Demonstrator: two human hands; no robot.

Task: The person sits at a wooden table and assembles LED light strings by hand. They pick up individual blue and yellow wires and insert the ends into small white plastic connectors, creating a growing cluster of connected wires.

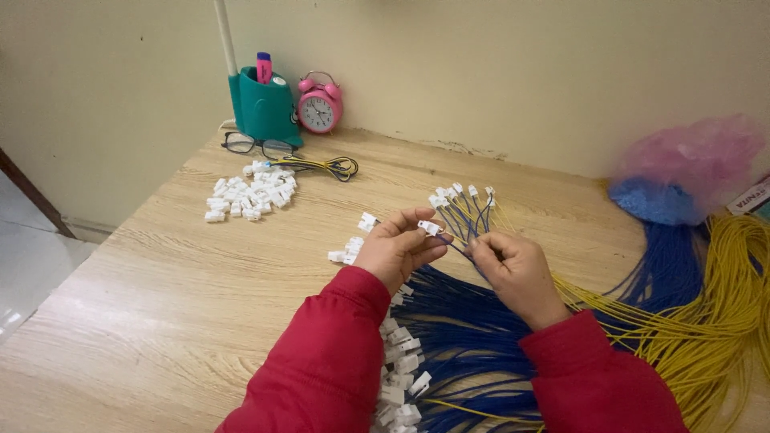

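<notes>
Two bare hands, left hand (395,251), right hand (516,273), puffy bright red jacket sleeves, snug cuffs at the wrists

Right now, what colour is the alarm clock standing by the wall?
Pink, with a white dial; the alarm clock shows best in the head view.

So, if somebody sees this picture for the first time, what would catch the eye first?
Probably the two hands in red sleeves at the centre: the left hand pinches a small white connector while the right hand grips a fan of blue wires tipped in white. Next come the big bundles of blue wires and yellow wires on the right of the wooden table, and the pink alarm clock at the wall.
</notes>
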